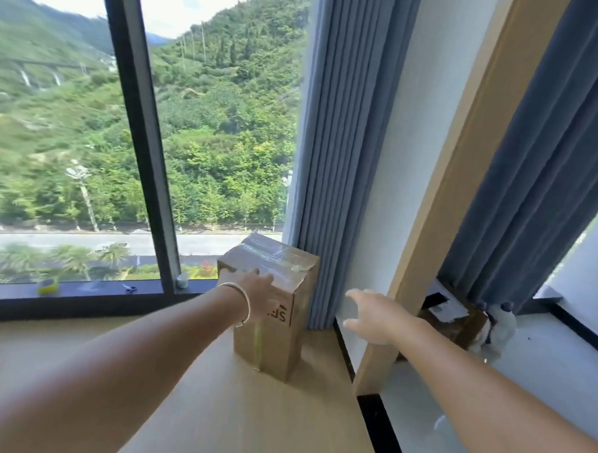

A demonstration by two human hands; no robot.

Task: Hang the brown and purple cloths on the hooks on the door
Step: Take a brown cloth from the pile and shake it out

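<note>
Upright, a taped cardboard box (270, 304) under the left hand (260, 293).

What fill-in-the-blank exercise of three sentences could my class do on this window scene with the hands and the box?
1. The left hand touches a taped cardboard ____ standing on the wooden surface.
2. A silver ____ circles the left wrist.
3. The right hand is open and holds ____, its fingers spread near the blue curtain.

Missing words: box; bracelet; nothing

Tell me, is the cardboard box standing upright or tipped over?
Upright. The cardboard box stands on its small end, taped top flaps facing up, left hand resting against it.
</note>
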